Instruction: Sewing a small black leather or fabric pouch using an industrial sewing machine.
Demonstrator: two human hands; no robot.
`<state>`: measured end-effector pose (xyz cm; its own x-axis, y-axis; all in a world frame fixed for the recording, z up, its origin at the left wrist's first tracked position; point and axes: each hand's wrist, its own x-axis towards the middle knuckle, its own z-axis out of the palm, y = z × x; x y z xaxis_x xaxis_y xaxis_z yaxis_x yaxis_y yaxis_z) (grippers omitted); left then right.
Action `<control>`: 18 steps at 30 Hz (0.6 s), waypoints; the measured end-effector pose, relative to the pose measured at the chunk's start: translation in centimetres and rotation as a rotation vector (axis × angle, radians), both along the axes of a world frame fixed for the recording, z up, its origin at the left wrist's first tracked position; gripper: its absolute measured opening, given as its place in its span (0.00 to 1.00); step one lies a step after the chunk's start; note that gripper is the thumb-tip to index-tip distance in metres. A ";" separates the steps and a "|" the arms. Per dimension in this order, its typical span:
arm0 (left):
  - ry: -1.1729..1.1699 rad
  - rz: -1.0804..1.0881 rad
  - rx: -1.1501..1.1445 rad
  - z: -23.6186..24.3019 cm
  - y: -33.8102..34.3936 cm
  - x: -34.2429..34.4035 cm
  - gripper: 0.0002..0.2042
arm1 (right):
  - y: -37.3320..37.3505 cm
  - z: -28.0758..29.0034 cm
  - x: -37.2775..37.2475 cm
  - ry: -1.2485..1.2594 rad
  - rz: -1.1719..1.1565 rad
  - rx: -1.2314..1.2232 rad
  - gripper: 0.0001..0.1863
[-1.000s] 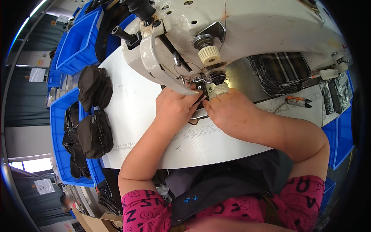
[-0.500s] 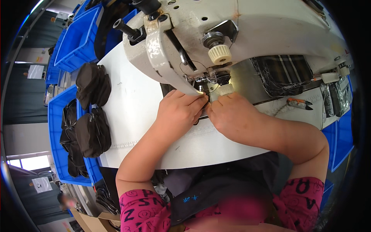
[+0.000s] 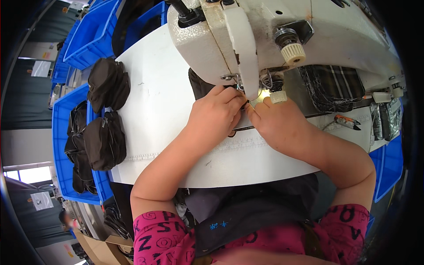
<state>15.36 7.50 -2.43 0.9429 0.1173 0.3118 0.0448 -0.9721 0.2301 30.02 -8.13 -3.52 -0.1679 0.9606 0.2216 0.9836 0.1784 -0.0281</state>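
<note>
The dark cloth [image 3: 199, 84] lies on the bench [image 3: 152, 88] under the head of the sewing machine [image 3: 216, 44], back from the front edge, and more of it shows past my left hand [image 3: 216, 112] than a moment ago. My view has shifted too, so I can't say how far the cloth itself has travelled; I judge it is being fed in small steps. My left fingers are bunched over it; my right hand [image 3: 280, 121] is curled narrow, its tips nearly meeting the left ones. Whether either hand truly pinches the cloth, I cannot tell. The lever arm and my knuckles hide the needle and the stitch line. Toward the bench's right end sit a plaid piece [image 3: 335, 90] and orange-handled snips [image 3: 346, 122]; dark pouches [image 3: 108, 84] crowd its left edge.
</note>
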 end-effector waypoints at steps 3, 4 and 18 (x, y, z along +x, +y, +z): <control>0.004 0.019 -0.029 -0.2 0.1 0.1 0.13 | 0.0 -0.2 0.0 -0.004 -0.020 0.035 0.14; -0.011 0.020 -0.034 -0.4 0.1 0.1 0.13 | 0.0 -0.3 -0.1 -0.008 -0.017 0.058 0.15; -0.012 -0.082 0.146 0.1 1.1 -0.5 0.14 | 0.3 -0.2 0.0 0.032 -0.014 -0.023 0.21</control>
<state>14.90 8.60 -2.35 0.9435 -0.0073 0.3313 -0.0381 -0.9955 0.0866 29.98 -7.79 -3.71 -0.1472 0.9677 0.2048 0.9845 0.1633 -0.0638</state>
